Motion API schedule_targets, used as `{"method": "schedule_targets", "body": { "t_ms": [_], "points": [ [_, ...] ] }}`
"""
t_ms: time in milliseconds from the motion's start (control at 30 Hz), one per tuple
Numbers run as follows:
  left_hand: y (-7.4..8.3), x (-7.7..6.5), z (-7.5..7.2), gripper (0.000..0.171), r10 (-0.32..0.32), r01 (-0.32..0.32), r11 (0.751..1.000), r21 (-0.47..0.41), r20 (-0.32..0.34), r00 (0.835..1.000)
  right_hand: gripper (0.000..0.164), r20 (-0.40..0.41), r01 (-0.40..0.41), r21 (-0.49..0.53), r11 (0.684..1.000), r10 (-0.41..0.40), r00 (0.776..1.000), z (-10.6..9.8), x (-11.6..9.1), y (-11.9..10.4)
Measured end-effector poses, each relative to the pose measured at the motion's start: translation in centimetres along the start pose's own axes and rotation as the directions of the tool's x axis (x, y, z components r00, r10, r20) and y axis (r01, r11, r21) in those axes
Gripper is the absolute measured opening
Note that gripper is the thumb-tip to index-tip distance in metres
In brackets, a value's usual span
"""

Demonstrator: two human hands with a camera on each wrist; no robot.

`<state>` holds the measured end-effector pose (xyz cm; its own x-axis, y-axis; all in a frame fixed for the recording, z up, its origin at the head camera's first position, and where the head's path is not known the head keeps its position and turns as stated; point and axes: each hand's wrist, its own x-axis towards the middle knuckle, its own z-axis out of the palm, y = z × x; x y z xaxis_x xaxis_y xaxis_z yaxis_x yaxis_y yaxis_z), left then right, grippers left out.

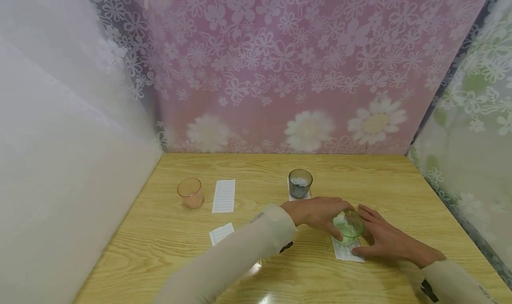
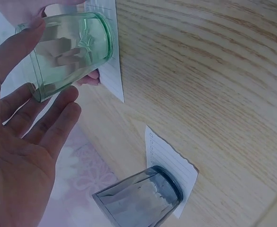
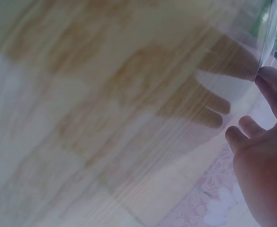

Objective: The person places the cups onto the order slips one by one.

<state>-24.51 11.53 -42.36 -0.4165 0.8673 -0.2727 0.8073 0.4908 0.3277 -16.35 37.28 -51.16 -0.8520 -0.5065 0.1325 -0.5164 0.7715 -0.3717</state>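
Note:
A green glass [image 1: 348, 227] is at the right of the table, its base right at a sheet of lined paper [image 1: 349, 253]. My left hand [image 1: 322, 213] holds it near the rim, thumb on one side and fingers on the other, as the left wrist view shows of the green glass [image 2: 69, 54]. My right hand [image 1: 386, 237] is spread close beside the glass, thumb by the paper's near right edge. In the right wrist view the fingers [image 3: 273, 85] are extended, with fingertips at a clear edge.
A grey glass [image 1: 300, 184] stands on another lined paper [image 2: 169, 161] behind my left hand. To the left are an orange glass [image 1: 191, 193], a lined sheet [image 1: 224, 196] beside it, and a smaller paper piece [image 1: 221, 234] partly behind my left sleeve. Flowered curtains [image 1: 280, 73] border the wooden table [image 1: 168, 246].

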Motion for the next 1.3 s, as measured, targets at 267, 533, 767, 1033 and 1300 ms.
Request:
{"method": "schedule_targets", "body": {
  "t_ms": [267, 533, 767, 1033, 1300],
  "points": [
    [0.4, 0.3, 0.1, 0.087, -0.037, 0.037, 0.999, 0.015, 0.006, 0.999, 0.095, 0.031, -0.042, 0.017, 0.999, 0.042, 0.999, -0.3, 0.2, -0.2],
    [0.4, -0.1, 0.3, 0.094, -0.064, 0.065, 0.998, -0.017, 0.051, 0.997, 0.097, 0.03, -0.047, 0.03, 0.998, 0.046, 0.999, -0.3, -0.2, 0.0],
    [-0.7, -1.6, -0.6, 0.104, -0.058, 0.062, 0.997, -0.051, 0.066, 0.996, 0.101, 0.025, -0.067, 0.034, 0.997, 0.066, 0.998, -2.3, -1.3, 1.4],
    [-2.6, -4.8, -1.5, 0.088, -0.024, 0.027, 0.99, -0.137, 0.024, 0.999, 0.095, 0.021, -0.118, 0.066, 0.991, 0.117, 0.993, -5.1, -1.9, 1.8],
    [-4.7, -8.4, -2.0, 0.073, -0.029, 0.019, 0.993, -0.118, -0.084, 0.996, 0.089, -0.038, -0.113, 0.061, 0.992, 0.116, 0.993, -8.0, -0.7, -0.1]
  ]
}}
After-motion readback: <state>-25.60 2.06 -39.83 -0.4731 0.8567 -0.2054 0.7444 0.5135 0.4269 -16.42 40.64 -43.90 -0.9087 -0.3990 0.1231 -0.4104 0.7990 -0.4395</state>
